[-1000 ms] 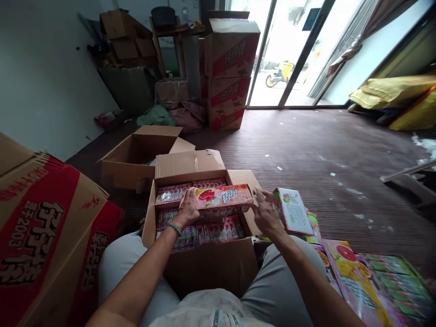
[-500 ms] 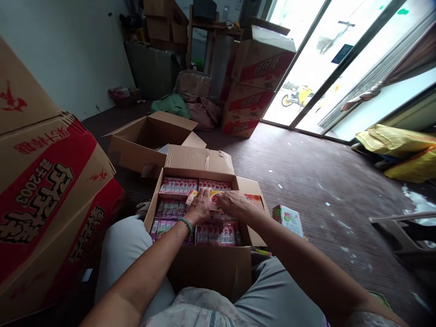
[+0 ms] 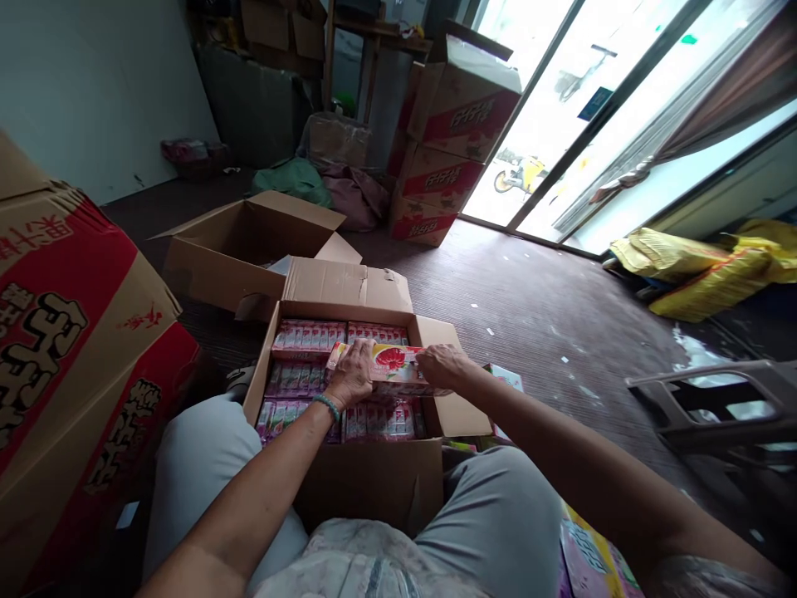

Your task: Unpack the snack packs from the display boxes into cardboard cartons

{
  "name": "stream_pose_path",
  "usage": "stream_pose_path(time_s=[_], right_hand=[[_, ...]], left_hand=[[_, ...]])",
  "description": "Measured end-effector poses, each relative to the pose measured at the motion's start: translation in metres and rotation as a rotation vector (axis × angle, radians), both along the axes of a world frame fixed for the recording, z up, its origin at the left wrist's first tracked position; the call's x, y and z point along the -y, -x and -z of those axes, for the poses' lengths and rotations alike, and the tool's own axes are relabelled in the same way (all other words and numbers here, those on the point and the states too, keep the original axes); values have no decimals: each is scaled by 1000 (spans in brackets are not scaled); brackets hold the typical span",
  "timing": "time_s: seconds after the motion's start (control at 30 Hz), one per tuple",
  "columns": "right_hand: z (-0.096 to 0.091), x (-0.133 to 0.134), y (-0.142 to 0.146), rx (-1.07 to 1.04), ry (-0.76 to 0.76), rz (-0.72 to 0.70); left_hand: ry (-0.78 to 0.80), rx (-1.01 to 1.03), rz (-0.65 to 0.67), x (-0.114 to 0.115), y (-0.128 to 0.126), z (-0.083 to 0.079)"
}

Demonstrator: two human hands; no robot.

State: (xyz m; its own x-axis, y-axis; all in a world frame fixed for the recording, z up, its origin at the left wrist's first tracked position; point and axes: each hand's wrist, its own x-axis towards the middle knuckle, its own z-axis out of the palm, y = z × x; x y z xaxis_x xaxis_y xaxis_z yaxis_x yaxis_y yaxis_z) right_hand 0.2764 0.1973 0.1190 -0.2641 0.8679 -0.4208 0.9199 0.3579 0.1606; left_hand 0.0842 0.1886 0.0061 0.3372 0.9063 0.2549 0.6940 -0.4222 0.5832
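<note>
A small printed box point(image 3: 393, 360) with a red fruit picture lies across the top of an open cardboard carton point(image 3: 374, 477) between my knees. My left hand point(image 3: 354, 375) is closed over its left part and holds it. At the box's right end my right hand point(image 3: 443, 365) is closed in a fist, touching the box; whatever its fingers pinch is hidden. Beneath, the carton holds rows of small wrapped packs point(image 3: 310, 335), pink and purple. Some of them are covered by my hands and the box.
Another open carton point(image 3: 215, 270) stands beyond on the left. A big red-printed carton point(image 3: 80, 332) is close at my left. Stacked cartons point(image 3: 436, 178) stand near the glass door. A stool point(image 3: 703, 399) and yellow sacks point(image 3: 703, 274) are on the right.
My right hand has slid from the middle of the printed box to its right end, uncovering the red fruit picture. My left hand stays on the box. The view has turned slightly right.
</note>
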Motion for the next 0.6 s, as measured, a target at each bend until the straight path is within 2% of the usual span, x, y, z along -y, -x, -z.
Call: stream_pose_path(time_s=[0.1, 0.2, 0.27, 0.33, 0.4, 0.5, 0.57, 0.6], right_hand=[[7, 5, -64, -76, -44, 140], [13, 18, -149, -175, -103, 274], [14, 28, -198, -265, -172, 276], [11, 37, -218, -344, -261, 244], [7, 43, -200, -372, -330, 216], [11, 44, -126, -423, -349, 137], [20, 36, -80, -417, -264, 68], [25, 31, -65, -382, -250, 78]], left_hand=[[0, 2, 10, 0, -1, 1], [-18, 16, 0, -2, 2, 7], [-36, 25, -34, -4, 3, 9], [-49, 38, -46, -8, 0, 9], [-55, 57, -21, -11, -9, 7], [-47, 60, 35, -14, -23, 2], [-53, 33, 87, -13, -26, 0], [-67, 27, 112, -13, -24, 0]])
